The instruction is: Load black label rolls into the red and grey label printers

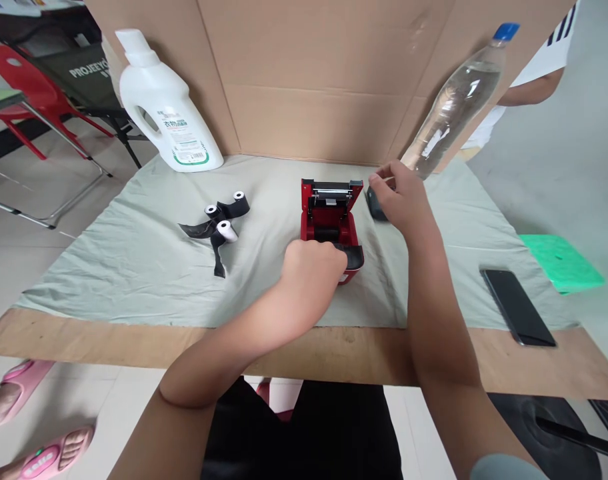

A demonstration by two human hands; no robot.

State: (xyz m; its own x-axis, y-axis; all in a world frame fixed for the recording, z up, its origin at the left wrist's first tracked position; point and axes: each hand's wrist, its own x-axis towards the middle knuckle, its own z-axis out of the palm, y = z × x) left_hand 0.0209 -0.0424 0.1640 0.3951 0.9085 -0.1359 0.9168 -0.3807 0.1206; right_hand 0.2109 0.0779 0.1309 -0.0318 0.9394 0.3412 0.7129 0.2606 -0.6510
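Note:
A small red and black receipt printer point(357, 230) stands on the cloth with its lid point(333, 190) raised, so the red inside shows. My left hand point(314, 277) is closed over its front left edge, the fingertips hidden behind the knuckles. To the right of the printer, my right hand point(401, 200) is raised with thumb and fingers curled together; whatever they hold, if anything, cannot be made out. A dark object point(377, 205) lies just beside that hand, partly covered by it. Several small paper rolls point(227, 231) with dark unrolled strips lie left of the printer.
A white detergent bottle point(169, 113) stands at the back left, a clear water bottle point(459, 107) at the back right. Cardboard point(309, 80) walls the rear. A phone point(517, 307) lies at the right edge near a green item point(561, 263). Another person's arm point(534, 90) shows behind.

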